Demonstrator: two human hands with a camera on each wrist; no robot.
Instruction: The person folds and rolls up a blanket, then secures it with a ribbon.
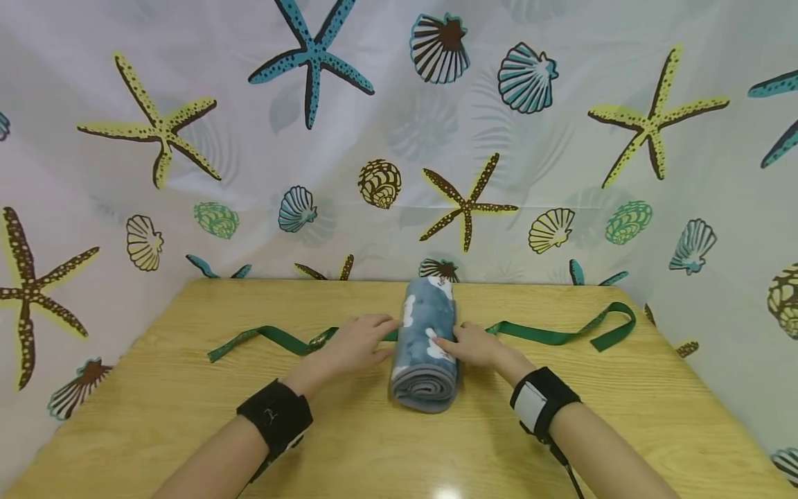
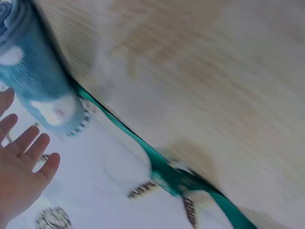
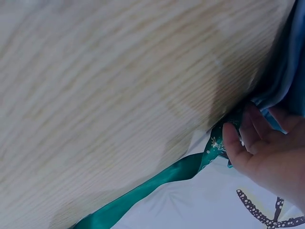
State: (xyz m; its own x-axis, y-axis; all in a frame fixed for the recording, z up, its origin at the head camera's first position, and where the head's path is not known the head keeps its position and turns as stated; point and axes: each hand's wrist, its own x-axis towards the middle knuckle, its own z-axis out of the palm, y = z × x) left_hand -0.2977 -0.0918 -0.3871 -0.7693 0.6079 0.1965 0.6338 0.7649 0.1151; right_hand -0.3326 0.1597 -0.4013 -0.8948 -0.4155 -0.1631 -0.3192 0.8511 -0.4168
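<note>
A blue-grey fleece blanket [image 1: 427, 326] with white figures lies rolled up mid-table, its spiral end toward me. A green ribbon [image 1: 555, 337] runs crosswise, its middle hidden by the roll. My left hand [image 1: 359, 341] is at the roll's left side; in the left wrist view that hand [image 2: 24, 167] has spread, nearly straight fingers. On the other side, my right hand [image 1: 479, 345] grips the roll with the thumb on top. The right wrist view shows the right hand [image 3: 271, 143] with bent fingers at the blanket's lower edge, beside the patterned part of the ribbon [image 3: 217, 140].
The wooden table [image 1: 349, 443] carries the roll and ribbon. A white curtain [image 1: 374, 242] printed with starfish and shells stands behind the table and along both sides. Black bands [image 1: 274, 418] circle the wrists, and a cable [image 1: 566, 466] hangs from the right one.
</note>
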